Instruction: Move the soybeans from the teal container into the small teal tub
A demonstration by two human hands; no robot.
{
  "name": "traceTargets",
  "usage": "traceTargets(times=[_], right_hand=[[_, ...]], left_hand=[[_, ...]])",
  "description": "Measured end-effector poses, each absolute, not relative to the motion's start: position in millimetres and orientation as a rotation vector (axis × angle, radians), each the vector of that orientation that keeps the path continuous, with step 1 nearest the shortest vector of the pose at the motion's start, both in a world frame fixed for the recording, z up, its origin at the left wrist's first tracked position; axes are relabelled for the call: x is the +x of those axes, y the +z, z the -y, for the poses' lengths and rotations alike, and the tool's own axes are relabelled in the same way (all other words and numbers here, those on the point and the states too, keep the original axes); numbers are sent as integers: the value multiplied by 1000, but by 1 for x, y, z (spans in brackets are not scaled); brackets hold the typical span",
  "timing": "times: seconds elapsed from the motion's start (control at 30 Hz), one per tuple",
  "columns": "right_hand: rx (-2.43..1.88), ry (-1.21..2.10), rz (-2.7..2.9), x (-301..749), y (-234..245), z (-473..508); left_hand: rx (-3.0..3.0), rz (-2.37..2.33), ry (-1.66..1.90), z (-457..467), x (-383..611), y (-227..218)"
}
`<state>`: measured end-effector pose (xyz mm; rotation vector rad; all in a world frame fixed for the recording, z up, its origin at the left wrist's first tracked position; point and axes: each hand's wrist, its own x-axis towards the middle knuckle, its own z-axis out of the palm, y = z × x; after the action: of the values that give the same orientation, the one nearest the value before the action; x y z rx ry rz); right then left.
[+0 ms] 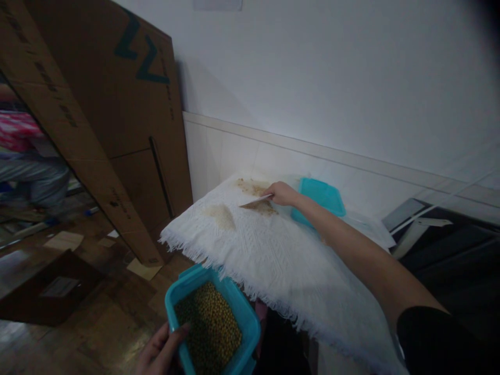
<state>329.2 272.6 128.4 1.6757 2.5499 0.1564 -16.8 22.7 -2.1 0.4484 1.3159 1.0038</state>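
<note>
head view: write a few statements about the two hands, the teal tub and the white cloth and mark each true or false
1. The left hand grips the rim of a teal plastic tub. True.
2. The tub holds only white grains. False: it holds round yellow grains beside dark green grains.
3. The right hand holds a thin flat piece. True.
4. The tub stands in the middle of the white cloth. False: it is off the white fringed woven cloth, by its fringed edge.
5. A pale heap of fine grains lies on the cloth. True.
</note>
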Motion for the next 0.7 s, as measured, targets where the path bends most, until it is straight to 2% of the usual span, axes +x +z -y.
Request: traceTargets(times=[0.53, 0.7], right_hand=[[1566, 116, -2632, 335, 132, -237], [1587, 19, -2648, 333, 137, -215]], left_hand=[[414, -1198, 1004, -16, -19, -8], [497, -1205, 1016, -14, -18, 4]])
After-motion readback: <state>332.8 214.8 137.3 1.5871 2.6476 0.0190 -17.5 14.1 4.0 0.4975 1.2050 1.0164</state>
